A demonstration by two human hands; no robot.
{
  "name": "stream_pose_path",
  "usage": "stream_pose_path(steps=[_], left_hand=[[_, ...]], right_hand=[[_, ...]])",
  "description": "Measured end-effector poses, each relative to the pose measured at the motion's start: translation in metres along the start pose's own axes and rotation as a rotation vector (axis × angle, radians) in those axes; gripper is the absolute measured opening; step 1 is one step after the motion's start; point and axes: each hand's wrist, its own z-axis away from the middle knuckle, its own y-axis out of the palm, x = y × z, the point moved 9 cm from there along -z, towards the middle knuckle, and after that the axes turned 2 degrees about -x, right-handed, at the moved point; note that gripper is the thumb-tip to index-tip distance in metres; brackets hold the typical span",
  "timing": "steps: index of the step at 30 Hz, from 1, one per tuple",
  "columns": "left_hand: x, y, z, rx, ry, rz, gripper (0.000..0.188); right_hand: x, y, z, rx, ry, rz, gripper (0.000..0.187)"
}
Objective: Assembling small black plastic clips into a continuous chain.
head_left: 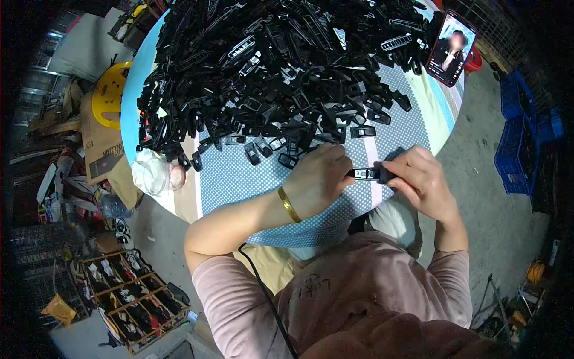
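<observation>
Between my two hands, just over the near part of the round table, is a narrow black plastic part (366, 174) with a light, shiny middle. My left hand (321, 179), with a gold bracelet at the wrist, pinches its left end. The fingers of my right hand (421, 182) are closed on its dark right end. Beyond my hands a big heap of similar black plastic parts (269, 78) covers the far side of the table (239, 194). A few loose black parts (252, 154) lie at the heap's near edge, close to my left hand.
A phone (451, 51) stands at the table's far right, showing a person on its screen. At the left edge sits a white, plastic-wrapped tub (156, 173). Blue crates (517, 152) stand on the floor to the right. A compartmented rack (131, 299) is at lower left.
</observation>
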Motion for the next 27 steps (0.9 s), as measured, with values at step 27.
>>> stream_pose_path(steps=[27], left_hand=[[0.113,-0.119,-0.049,-0.454,-0.195,-0.537,0.038]], right_hand=[[-0.010,0.037,-0.014,0.118,-0.091,-0.541,0.036]])
